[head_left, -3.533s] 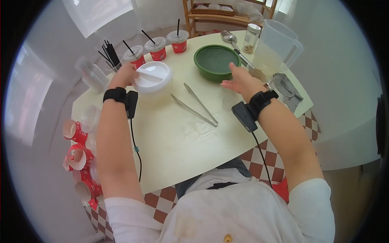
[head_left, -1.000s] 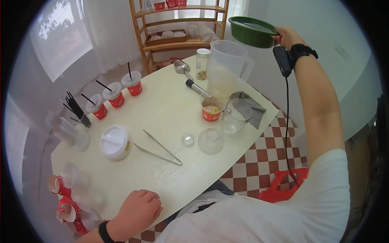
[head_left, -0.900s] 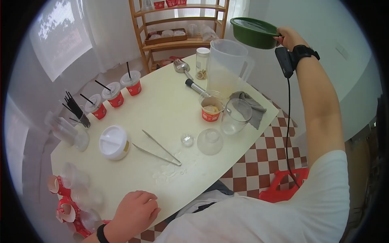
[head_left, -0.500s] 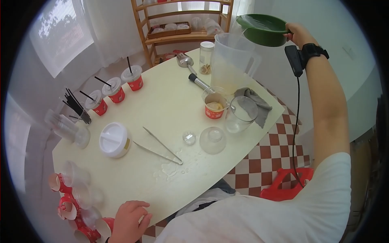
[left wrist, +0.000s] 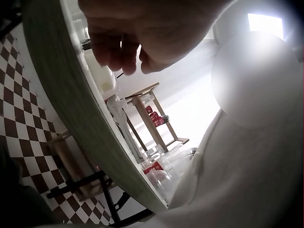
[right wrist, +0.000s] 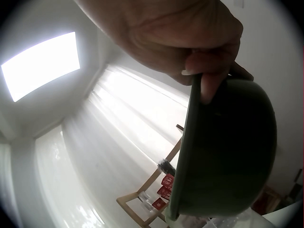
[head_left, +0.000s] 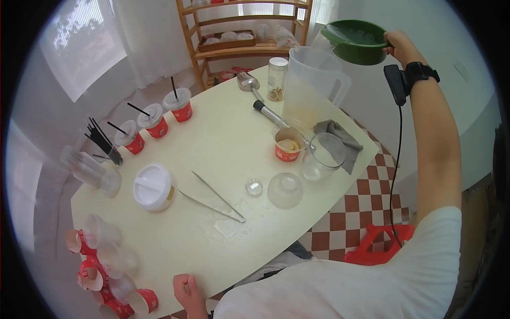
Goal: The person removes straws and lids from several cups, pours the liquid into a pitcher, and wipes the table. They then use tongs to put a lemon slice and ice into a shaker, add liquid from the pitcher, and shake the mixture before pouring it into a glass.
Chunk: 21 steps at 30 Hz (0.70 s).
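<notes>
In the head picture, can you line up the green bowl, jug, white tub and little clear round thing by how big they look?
1. Jug
2. Green bowl
3. White tub
4. Little clear round thing

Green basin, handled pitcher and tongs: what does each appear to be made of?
The green basin looks like smooth, low-sheen plastic: opaque, evenly coloured wall.
The handled pitcher is probably frosted plastic, being cloudy yet translucent, though glass can't be ruled out.
The tongs seem to be metal, likely stainless steel: thin, silvery-grey arms.
</notes>
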Tool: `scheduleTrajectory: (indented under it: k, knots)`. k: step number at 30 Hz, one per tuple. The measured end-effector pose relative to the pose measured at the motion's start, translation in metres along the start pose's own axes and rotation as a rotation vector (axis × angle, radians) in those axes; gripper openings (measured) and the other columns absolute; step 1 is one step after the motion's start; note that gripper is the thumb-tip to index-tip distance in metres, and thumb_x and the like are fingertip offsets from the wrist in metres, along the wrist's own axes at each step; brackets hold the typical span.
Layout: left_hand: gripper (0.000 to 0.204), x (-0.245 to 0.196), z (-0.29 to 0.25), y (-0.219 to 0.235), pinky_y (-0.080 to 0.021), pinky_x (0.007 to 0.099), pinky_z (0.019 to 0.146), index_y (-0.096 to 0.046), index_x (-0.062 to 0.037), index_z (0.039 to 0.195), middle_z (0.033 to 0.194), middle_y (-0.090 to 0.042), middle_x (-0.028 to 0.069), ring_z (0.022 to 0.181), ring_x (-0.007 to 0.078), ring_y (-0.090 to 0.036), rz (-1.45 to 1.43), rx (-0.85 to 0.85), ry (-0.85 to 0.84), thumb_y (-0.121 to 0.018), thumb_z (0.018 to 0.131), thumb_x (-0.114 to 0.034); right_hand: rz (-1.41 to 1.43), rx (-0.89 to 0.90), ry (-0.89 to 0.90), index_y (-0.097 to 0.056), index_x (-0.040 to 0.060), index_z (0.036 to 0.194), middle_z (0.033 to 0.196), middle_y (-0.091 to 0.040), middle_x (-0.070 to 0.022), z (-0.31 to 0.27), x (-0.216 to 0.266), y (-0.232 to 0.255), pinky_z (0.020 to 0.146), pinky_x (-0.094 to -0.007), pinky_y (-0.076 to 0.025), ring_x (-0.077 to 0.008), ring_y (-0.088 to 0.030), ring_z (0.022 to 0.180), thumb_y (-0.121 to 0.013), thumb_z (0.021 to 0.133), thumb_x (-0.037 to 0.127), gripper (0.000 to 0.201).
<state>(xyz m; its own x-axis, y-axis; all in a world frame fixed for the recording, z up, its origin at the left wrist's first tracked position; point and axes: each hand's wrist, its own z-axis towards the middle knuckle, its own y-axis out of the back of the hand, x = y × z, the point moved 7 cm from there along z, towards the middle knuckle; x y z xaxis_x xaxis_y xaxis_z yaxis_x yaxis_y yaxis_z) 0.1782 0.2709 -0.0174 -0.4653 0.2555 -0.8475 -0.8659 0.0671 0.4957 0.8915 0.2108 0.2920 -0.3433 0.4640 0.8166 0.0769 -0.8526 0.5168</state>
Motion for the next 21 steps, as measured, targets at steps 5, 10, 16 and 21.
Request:
scheduleTrajectory:
  k: [5, 10, 16, 21]
  knots:
    - [0.028, 0.015, -0.007, 0.0, -0.035, 0.025, 0.065, -0.042, -0.0035, 0.073, 0.072, -0.041, 0.0013, 0.069, 0.0109, -0.038, -0.013, -0.083, -0.029, -0.053, 0.089, -0.024, 0.032, -0.025, 0.036, -0.057, -0.0017, 0.083, 0.065, -0.054, -0.0076, 0.002, -0.001, 0.001, 0.04, -0.0192, -0.04, -0.0109, -0.052, 0.047, -0.05, 0.079, 0.015, 0.018]
    - [0.03, 0.027, -0.009, 0.001, -0.034, 0.0248, 0.062, -0.04, -0.0036, 0.073, 0.07, -0.039, 0.0001, 0.068, 0.0094, -0.035, -0.108, -0.103, -0.021, -0.052, 0.09, -0.025, 0.023, -0.069, 0.057, -0.057, -0.0017, 0.084, 0.065, -0.054, -0.0071, 0.0, 0.0, 0.004, 0.041, -0.0203, -0.04, -0.012, -0.054, 0.048, -0.052, 0.079, 0.016, 0.019]
    - [0.03, 0.033, -0.009, 0.0, -0.034, 0.0238, 0.059, -0.04, -0.0038, 0.072, 0.07, -0.039, -0.0004, 0.066, 0.0084, -0.035, -0.123, -0.107, -0.004, -0.052, 0.09, -0.024, -0.03, -0.101, 0.055, -0.056, -0.0033, 0.083, 0.065, -0.055, -0.0092, -0.005, 0.006, 0.003, 0.037, -0.023, -0.037, -0.0156, -0.054, 0.045, -0.051, 0.078, 0.015, 0.019]
    - [0.027, 0.013, -0.009, 0.001, -0.037, 0.0276, 0.063, -0.045, -0.0022, 0.075, 0.072, -0.044, 0.0039, 0.067, 0.013, -0.04, -0.052, -0.091, 0.021, -0.052, 0.09, -0.024, -0.014, -0.11, 0.103, -0.056, -0.0033, 0.083, 0.06, -0.054, -0.0104, 0.002, 0.006, 0.004, 0.034, -0.0249, -0.035, -0.0179, -0.053, 0.042, -0.05, 0.076, 0.012, 0.018]
